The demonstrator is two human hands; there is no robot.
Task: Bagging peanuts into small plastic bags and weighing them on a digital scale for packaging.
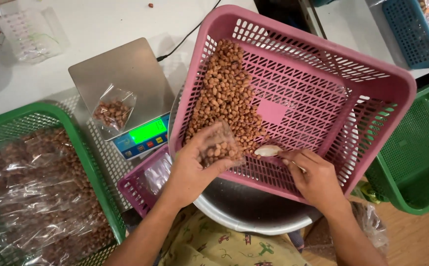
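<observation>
Both hands [194, 165] [315, 177] forward (fingers curled)

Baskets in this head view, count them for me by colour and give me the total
Pink: 2, the big pink basket holding peanuts and the small pink basket beside the scale.
Green: 2, the left green basket of filled bags and the right green basket.
Blue: 1, the blue basket at the top right.
Total: 5

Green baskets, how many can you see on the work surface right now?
2. One green basket sits at the left, filled with clear bags of nuts. The other green basket is at the right edge, partly cut off. More may lie outside the view.
</observation>
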